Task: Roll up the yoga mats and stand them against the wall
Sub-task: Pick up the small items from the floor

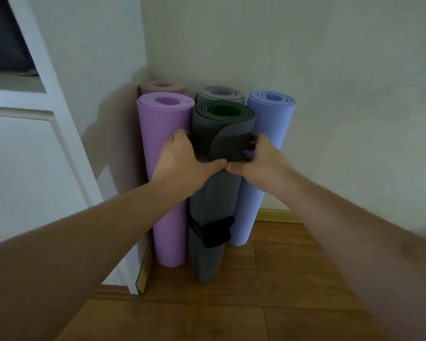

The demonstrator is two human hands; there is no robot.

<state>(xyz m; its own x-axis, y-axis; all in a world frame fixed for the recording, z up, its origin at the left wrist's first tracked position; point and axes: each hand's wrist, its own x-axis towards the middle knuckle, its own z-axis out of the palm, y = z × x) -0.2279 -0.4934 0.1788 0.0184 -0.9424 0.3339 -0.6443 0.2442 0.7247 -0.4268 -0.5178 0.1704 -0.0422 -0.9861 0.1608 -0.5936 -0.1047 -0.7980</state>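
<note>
Grey mat [213,193], rolled, green inside, stands upright on the wood floor [268,291] in the corner, front row, between purple mat [166,168] and blue mat [268,156]. Black strap [215,231] binds it low down (outer flap loose at the top). Left hand [182,161] has its grip clamped round the roll's left side, thumb across the front. Right hand [261,158] pinches the flap edge. Two more rolls, mauve mat [161,87] and pale grey mat [220,93], stand behind against the wall [330,70].
</note>
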